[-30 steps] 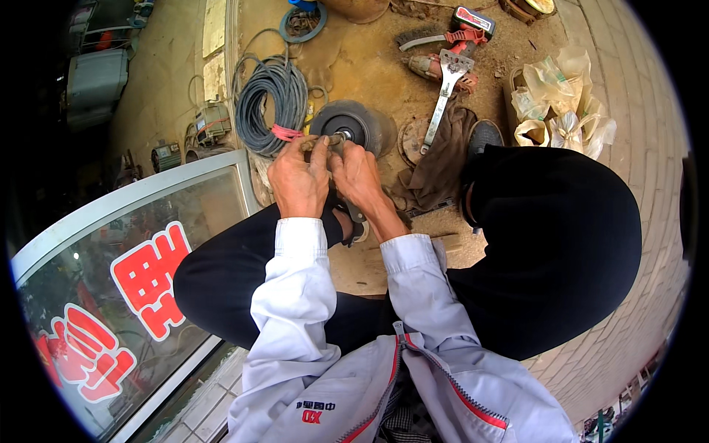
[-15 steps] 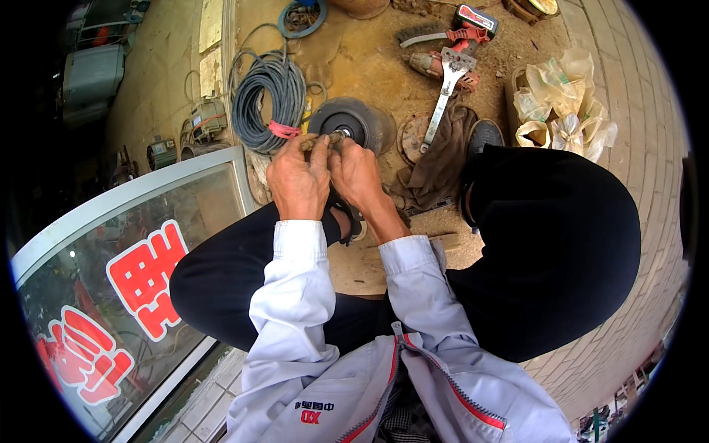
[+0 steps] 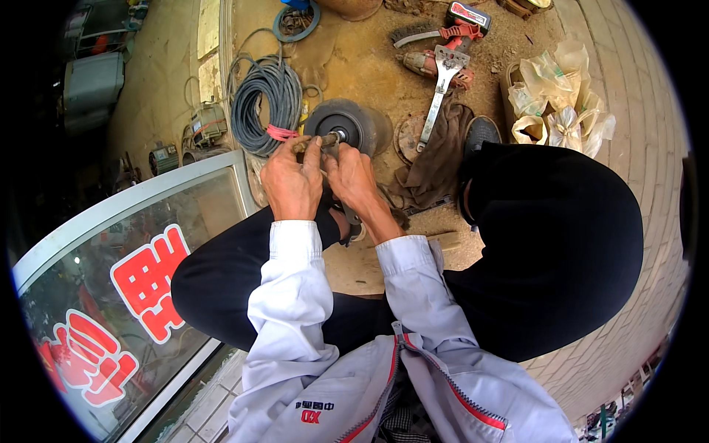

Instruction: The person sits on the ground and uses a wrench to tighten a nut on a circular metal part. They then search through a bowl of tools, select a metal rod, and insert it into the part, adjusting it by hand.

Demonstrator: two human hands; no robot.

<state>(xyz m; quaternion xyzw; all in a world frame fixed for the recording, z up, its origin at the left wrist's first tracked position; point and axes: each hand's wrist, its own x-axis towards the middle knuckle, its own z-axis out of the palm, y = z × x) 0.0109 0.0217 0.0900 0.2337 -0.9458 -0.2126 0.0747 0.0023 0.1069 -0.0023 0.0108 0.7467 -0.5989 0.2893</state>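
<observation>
A dark round motor-like part [image 3: 362,122] with a grooved face and a bright shaft [image 3: 340,135] at its centre lies on the ground ahead of me. My left hand [image 3: 290,181] is closed at the near left of that face, thumb and fingers pinching a short, dirty brown rod-like piece [image 3: 316,142] whose end meets the shaft. Just below the shaft, my right hand [image 3: 354,177] has its fingers bent together close to the left fingertips. Whatever lies between the right fingers is too small to make out.
A grey cable coil [image 3: 258,103] with a pink tie lies left of the part. Rightward are a red power tool [image 3: 461,37], a wire brush [image 3: 415,33], a metal-handled scraper-like tool [image 3: 443,88], a brown rag [image 3: 436,162] and plastic bags [image 3: 557,96]. A glass door [image 3: 214,199] stands at left.
Both hands have shifted slightly toward the lower left relative to the part's face. More of the bright shaft shows between the fingers. The rod-like piece stays in my left hand.
</observation>
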